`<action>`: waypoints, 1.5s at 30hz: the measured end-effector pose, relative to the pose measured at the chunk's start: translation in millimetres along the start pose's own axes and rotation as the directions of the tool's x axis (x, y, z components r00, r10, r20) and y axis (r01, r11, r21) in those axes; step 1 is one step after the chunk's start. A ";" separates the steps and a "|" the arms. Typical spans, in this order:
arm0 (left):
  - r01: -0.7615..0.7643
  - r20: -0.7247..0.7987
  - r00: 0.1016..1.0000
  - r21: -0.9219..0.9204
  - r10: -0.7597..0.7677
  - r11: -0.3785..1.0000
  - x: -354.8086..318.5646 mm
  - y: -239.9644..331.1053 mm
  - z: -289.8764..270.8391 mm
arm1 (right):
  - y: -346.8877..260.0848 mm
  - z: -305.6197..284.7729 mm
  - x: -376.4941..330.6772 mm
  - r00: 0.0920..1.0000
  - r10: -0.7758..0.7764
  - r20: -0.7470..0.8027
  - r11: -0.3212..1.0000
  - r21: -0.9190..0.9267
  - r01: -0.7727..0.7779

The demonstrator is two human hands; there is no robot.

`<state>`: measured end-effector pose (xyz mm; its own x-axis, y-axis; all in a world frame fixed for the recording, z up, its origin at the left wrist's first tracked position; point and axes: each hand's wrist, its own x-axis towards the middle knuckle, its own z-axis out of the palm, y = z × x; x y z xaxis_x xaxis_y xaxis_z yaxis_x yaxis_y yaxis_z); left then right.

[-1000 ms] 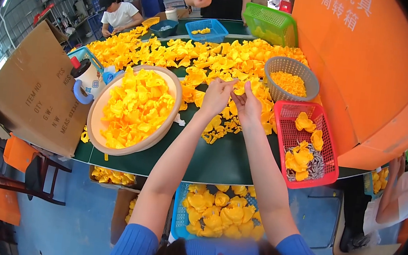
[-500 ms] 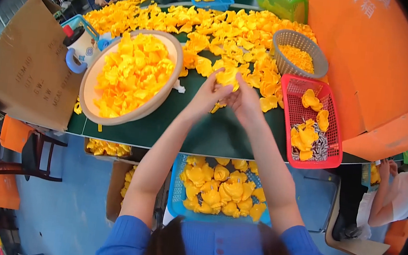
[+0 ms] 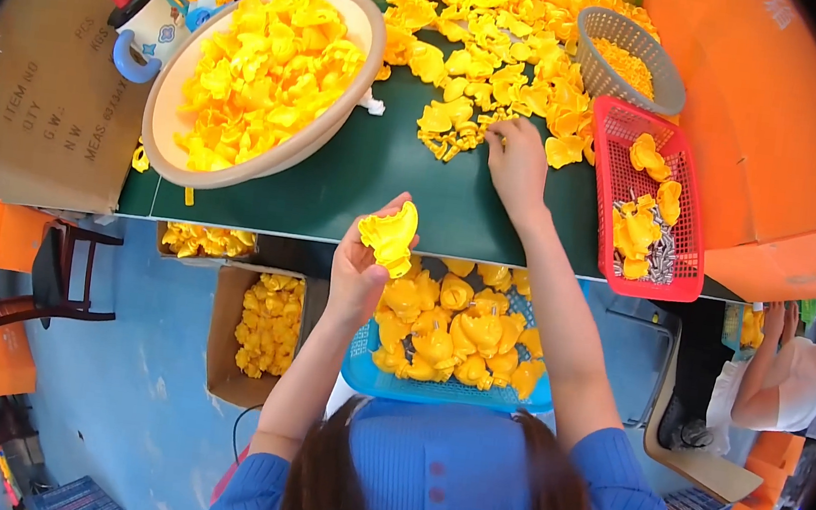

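Observation:
My left hand is closed round a yellow curved plastic petal piece, held up just off the table's front edge. Over the green table, my right hand reaches forward with thumb and fingers pinched together at a small pile of little yellow plastic parts. What sits between those fingertips is too small to make out. To the left of the pile stands a big beige bowl heaped with yellow petal pieces. On the right, a red basket holds a few yellow pieces and many small metallic parts.
Loose yellow petal pieces cover the far table. A grey basket of tiny yellow parts stands beside an orange board. Below the table edge are a blue basket of assembled yellow pieces and a cardboard box. A jug stands left.
My hands have parted from holding a yellow piece together. The left has drawn back toward me with a petal piece; the right has moved to the small parts. The view has tilted down.

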<state>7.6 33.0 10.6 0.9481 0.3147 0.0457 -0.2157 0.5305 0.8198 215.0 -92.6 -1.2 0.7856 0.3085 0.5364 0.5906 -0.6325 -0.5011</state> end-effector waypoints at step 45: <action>0.161 0.273 0.947 0.061 -0.172 0.985 6.1 13.1 36.8 | -49.7 -119.1 -68.0 0.876 -0.433 0.210 0.789 0.558 0.256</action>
<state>19.2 12.9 42.6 0.9983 -0.0077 0.0581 -0.0454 0.5253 0.8497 110.2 -166.7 68.1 0.4714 0.6936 0.5447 0.7704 -0.0233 -0.6372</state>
